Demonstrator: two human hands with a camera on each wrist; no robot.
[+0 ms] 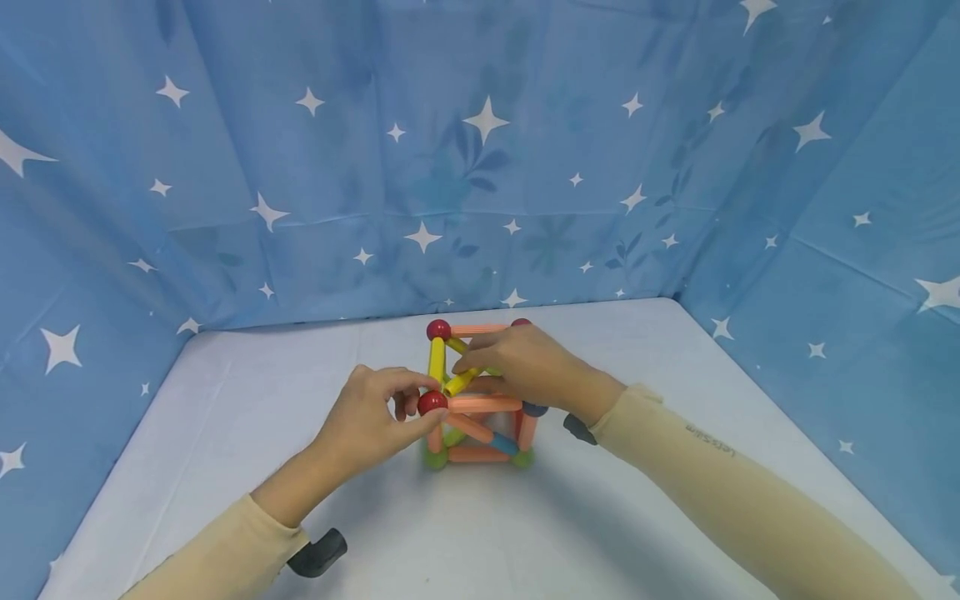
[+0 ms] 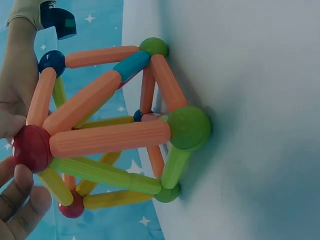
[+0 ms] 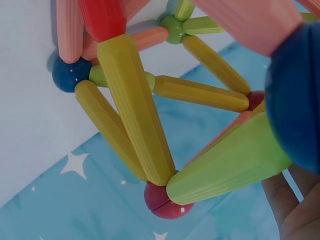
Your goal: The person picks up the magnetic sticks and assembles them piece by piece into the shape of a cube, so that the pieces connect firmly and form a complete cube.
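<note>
A cube-like frame (image 1: 480, 417) of orange, yellow, green and blue rods joined by balls stands on the white table (image 1: 525, 533). My left hand (image 1: 408, 402) pinches the red ball (image 1: 432, 403) at the frame's near top left corner. In the left wrist view that red ball (image 2: 31, 148) sits between my fingers (image 2: 22, 200). Over the top of the frame, my right hand (image 1: 480, 365) pinches a yellow diagonal rod (image 1: 459, 382). The right wrist view shows yellow rods (image 3: 132, 110), a red ball (image 3: 162, 200) and a blue ball (image 3: 70, 74) close up.
Blue star-print cloth (image 1: 480, 167) walls the table on the back and both sides. The frame's green bottom balls (image 2: 187, 127) rest on the tabletop. No loose pieces show on the table around the frame.
</note>
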